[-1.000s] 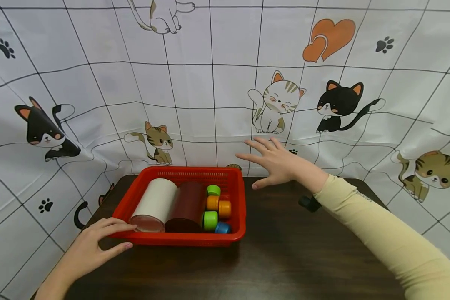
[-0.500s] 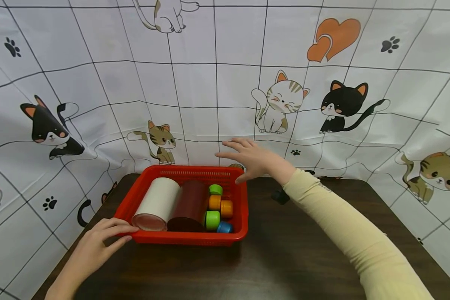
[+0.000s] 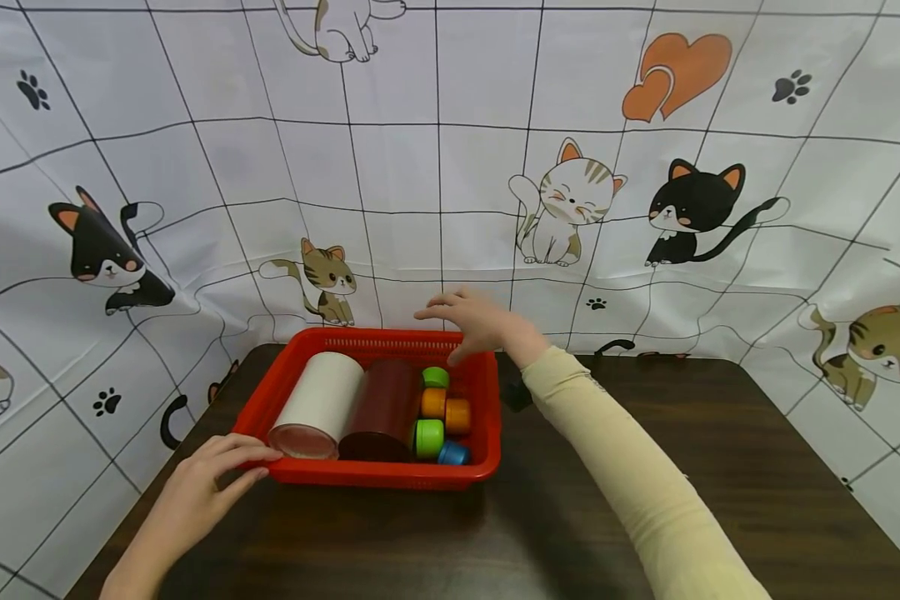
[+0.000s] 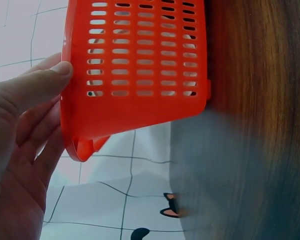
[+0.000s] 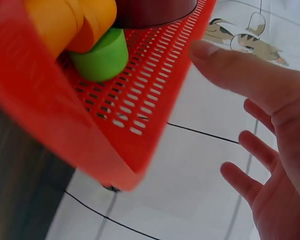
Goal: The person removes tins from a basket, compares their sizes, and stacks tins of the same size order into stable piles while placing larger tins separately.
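Observation:
A red plastic basket (image 3: 375,477) with slotted walls stands on the dark wooden table. It holds a white cylinder (image 3: 321,396) and a dark brown cylinder (image 3: 386,404) lying side by side. Small green (image 3: 429,437), orange (image 3: 457,415) and blue pieces (image 3: 453,453) lie along its right side. My left hand (image 3: 210,483) pinches the front left rim, thumb on the outside and fingers behind it in the left wrist view. Over the back right corner hovers my right hand (image 3: 480,325), fingers spread, its thumb (image 5: 205,50) close to the rim in the right wrist view.
A white sheet (image 3: 480,167) printed with grid lines and cartoon cats hangs behind and beside the table (image 3: 645,500). A small dark object (image 3: 517,395) lies to the right of the basket, partly behind the right forearm.
My right hand has moved left from beside the basket to its back right corner. The left hand has kept its place at the front left rim, its thumb now nearer to it.

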`<move>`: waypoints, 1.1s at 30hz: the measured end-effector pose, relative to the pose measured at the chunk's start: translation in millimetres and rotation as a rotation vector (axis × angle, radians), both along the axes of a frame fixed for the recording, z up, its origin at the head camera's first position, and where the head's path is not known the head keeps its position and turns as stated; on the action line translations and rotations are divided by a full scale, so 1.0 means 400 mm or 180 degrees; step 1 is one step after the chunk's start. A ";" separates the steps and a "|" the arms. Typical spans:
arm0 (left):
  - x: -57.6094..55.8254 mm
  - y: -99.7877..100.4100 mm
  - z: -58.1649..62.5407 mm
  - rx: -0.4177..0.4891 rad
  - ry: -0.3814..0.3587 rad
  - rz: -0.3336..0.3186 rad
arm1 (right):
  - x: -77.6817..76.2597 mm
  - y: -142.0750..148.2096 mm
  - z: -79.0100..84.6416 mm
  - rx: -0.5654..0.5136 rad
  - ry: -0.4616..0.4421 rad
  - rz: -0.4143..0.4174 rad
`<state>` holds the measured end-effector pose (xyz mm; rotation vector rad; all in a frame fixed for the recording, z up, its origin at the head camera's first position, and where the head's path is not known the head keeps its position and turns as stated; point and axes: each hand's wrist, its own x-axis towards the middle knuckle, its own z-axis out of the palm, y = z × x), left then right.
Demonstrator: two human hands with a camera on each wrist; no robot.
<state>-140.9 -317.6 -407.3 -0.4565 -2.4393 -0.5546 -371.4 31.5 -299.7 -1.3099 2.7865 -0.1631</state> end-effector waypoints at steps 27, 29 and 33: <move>0.000 -0.003 -0.004 0.0111 -0.0148 0.0085 | -0.046 -0.050 -0.125 -0.0135 -0.1128 -0.0179; 0.000 -0.003 -0.006 0.0113 -0.0148 0.0074 | -0.048 -0.052 -0.129 -0.0053 -0.1185 -0.0150; -0.002 -0.004 -0.007 0.0116 -0.0124 0.0031 | -0.048 -0.056 -0.136 0.0071 -0.1232 -0.0152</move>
